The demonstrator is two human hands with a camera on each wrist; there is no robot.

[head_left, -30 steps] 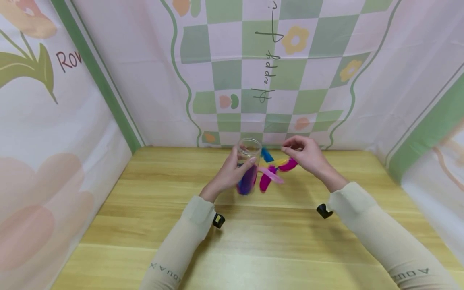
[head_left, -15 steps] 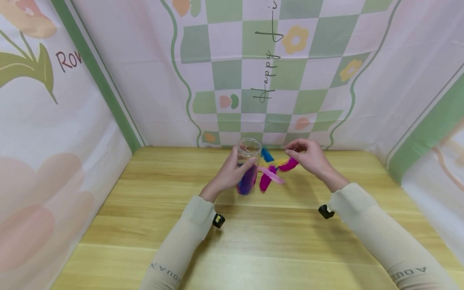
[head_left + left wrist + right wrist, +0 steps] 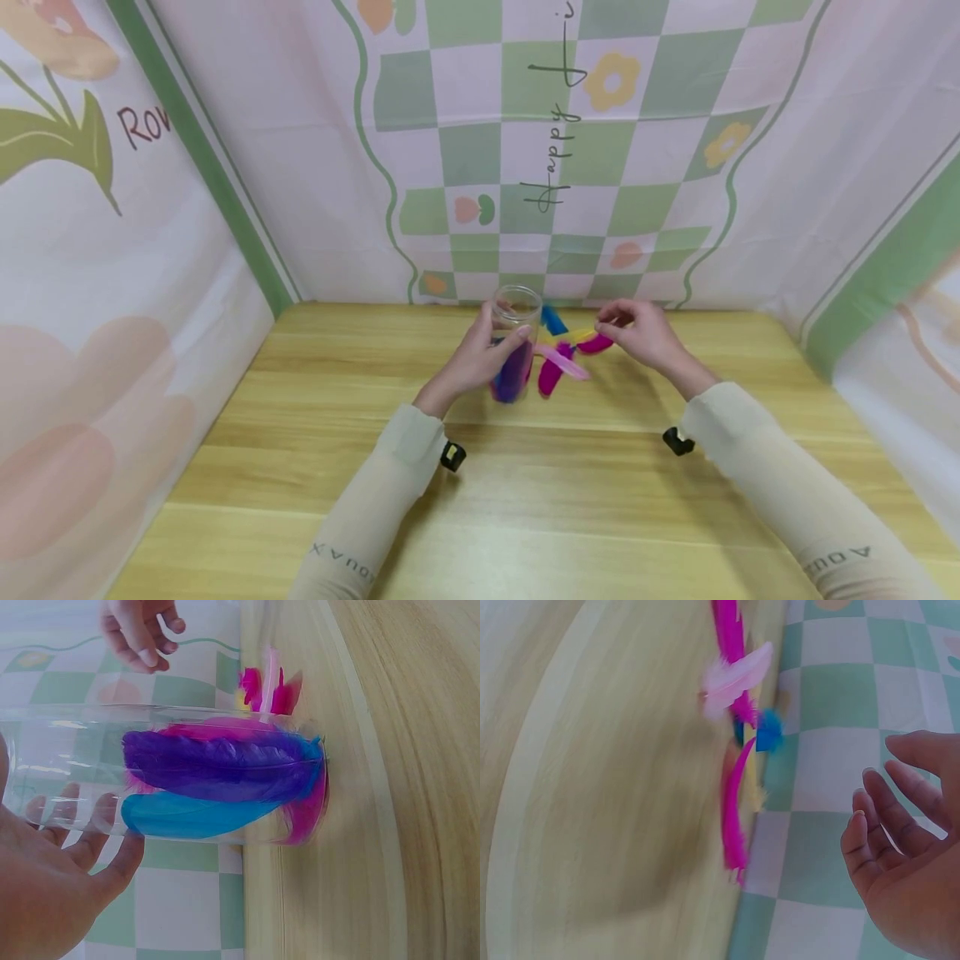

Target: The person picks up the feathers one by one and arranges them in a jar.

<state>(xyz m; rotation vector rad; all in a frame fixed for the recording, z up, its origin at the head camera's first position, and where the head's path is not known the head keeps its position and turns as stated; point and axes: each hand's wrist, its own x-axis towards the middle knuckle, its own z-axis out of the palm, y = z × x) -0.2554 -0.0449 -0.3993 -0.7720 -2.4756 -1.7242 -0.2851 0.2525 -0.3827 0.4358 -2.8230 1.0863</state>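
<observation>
Left grip around upright jar

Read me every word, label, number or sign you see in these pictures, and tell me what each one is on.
"Happy", then lettering clipped at the top: sideways on the green-and-white checked back cloth.
"Ro", next letter cut off: white flower-printed left cloth.
"X", other letters too small and warped: beige left sleeve.
"A", rest too distorted: beige right sleeve.
No readable lettering: clear cylindrical jar, colourful feathers.

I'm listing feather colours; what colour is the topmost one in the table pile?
Pale pink; the topmost feather shows best in the right wrist view.
</observation>
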